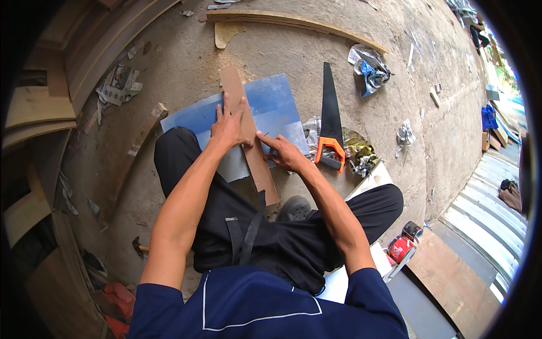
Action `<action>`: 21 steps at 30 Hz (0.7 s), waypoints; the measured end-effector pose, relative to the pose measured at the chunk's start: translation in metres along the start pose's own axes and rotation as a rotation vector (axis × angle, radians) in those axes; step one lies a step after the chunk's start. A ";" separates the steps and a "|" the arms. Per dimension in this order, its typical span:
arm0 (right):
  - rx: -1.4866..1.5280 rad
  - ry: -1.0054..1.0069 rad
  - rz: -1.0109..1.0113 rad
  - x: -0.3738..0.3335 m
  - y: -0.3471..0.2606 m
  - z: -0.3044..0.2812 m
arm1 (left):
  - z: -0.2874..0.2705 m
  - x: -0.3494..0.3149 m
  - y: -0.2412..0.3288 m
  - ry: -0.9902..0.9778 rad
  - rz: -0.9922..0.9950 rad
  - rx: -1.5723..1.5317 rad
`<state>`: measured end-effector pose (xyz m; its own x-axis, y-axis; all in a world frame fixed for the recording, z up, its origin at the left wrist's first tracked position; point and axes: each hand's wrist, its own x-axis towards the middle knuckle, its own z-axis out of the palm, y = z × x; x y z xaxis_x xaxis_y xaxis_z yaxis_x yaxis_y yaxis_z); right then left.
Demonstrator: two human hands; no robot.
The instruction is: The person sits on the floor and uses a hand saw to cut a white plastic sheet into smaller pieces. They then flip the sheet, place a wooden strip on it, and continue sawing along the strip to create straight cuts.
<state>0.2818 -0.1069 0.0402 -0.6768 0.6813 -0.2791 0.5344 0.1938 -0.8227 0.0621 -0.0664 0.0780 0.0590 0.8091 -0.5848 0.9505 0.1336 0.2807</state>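
Note:
A long brown wooden board (pixel 257 161) lies slantwise across a blue and grey flat sheet (pixel 276 99) on the ground, its near end by my legs. My left hand (pixel 228 129) is open, fingers spread and pressing flat on the board. Beside the board's right edge, my right hand (pixel 287 153) has its index finger stretched to the edge and the other fingers curled. A thin dark bit shows by that finger; what the hand holds is mostly hidden. Right of the sheet lies a handsaw (pixel 332 107) with a black blade and an orange handle.
Crumpled paper and plastic (pixel 371 70) lie to the right of a long timber (pixel 293 21) at the far side. Another timber (pixel 148 125) rests at left, near wooden furniture frames (pixel 39 107). A hammer (pixel 140 247) is at lower left; a red power tool (pixel 402 248) stands at lower right.

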 end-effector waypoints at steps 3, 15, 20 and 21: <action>-0.011 -0.001 0.007 0.001 -0.003 0.000 | 0.000 -0.001 -0.002 0.008 -0.001 -0.007; -0.029 -0.009 0.092 0.001 0.000 0.004 | 0.001 -0.002 0.000 0.022 0.008 0.005; -0.020 0.005 0.056 0.001 0.000 0.005 | 0.004 -0.002 -0.004 0.051 0.035 -0.013; -0.012 0.007 0.054 0.001 0.000 0.006 | 0.005 -0.002 -0.004 0.052 0.036 -0.008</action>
<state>0.2779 -0.1100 0.0372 -0.6431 0.6960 -0.3195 0.5763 0.1651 -0.8004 0.0600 -0.0715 0.0746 0.0773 0.8421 -0.5337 0.9454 0.1081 0.3075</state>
